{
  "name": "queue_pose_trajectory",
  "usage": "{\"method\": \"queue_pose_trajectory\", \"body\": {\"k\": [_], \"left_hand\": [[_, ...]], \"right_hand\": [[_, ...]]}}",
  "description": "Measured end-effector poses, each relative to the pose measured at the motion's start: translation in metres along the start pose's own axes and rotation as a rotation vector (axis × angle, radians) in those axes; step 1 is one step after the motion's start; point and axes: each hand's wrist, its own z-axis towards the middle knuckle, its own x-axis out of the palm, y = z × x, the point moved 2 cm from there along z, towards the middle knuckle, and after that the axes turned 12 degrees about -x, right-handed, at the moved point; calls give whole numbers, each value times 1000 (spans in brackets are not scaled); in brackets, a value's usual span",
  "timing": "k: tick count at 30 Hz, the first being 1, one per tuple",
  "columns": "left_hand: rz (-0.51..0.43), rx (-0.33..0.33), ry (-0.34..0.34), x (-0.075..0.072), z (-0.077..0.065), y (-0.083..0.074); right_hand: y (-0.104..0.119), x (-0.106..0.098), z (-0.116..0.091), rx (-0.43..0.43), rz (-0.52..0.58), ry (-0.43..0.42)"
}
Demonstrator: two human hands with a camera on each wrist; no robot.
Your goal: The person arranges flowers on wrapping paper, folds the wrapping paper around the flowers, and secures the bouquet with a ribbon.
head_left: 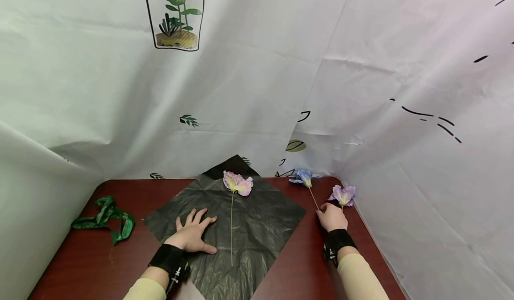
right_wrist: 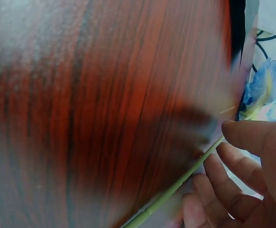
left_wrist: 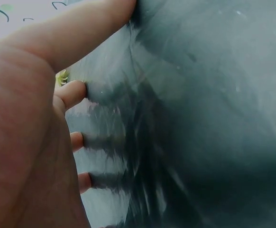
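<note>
My left hand (head_left: 191,236) lies with spread fingers on a sheet of dark, crinkled wrapping paper (head_left: 265,219), set like a diamond on the table. In the left wrist view, its fingertips (left_wrist: 75,92) touch the sheet's glossy surface. A pink artificial flower (head_left: 238,183) lies on the sheet, its thin stem running toward me, right of that hand. At the table's right side my right hand (head_left: 333,217) pinches the stem (right_wrist: 176,186) of a blue artificial flower (head_left: 304,177) between thumb and fingers. Beside it is a purple artificial flower (head_left: 343,195), its stem mostly hidden by the hand.
A crumpled green ribbon (head_left: 105,219) lies on the left of the red-brown table (head_left: 132,269). Pale printed fabric (head_left: 249,90) hangs close behind the table and along its sides. The sheet's far corner (head_left: 234,164) rises against the fabric.
</note>
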Motion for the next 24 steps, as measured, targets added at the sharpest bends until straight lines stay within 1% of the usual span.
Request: {"method": "queue_pose_trajectory", "body": {"k": [5, 13, 24], "left_hand": [[-7, 5, -7, 0, -1, 0], [-19, 4, 14, -1, -1, 0], [-22, 3, 14, -1, -2, 0]], "right_hand": [[1, 1, 1, 5, -17, -5], [-1, 2, 1, 13, -29, 0], [-1, 4, 2, 2, -28, -3]]}}
